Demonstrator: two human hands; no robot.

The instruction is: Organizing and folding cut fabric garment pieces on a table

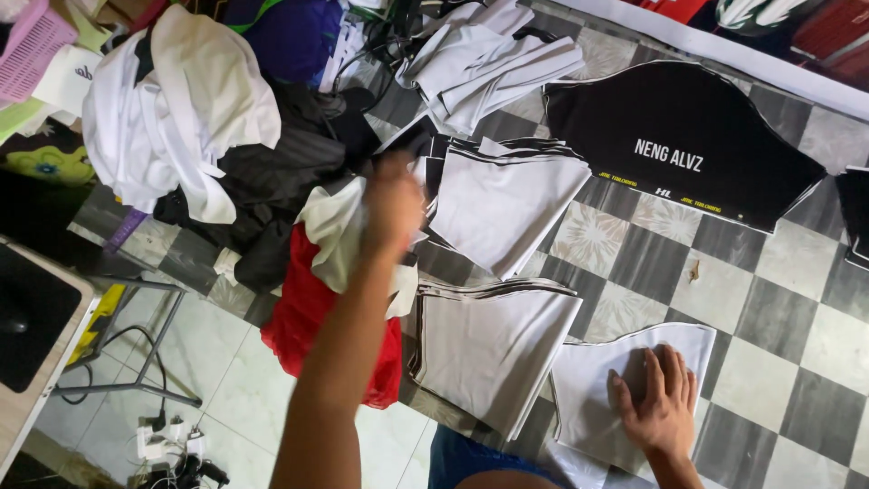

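My left hand [394, 204] is stretched out and blurred over the edge of a stack of white cut fabric pieces with black edges [507, 204]; its grip does not show. My right hand [659, 407] lies flat, fingers apart, on a single white fabric piece [593, 371] on the checkered floor [769, 317]. Between my arms lies a second stack of white cut pieces [493, 349]. A red cloth [308, 317] with a white garment on top sits under my left forearm.
A black printed fabric panel [679, 145] lies at the upper right. A heap of white clothes [172, 109] and dark clothes [281, 172] fills the upper left, with more white pieces [489, 63] above. A table [36, 317], a power strip [172, 444] and a pink basket [27, 45] stand at the left.
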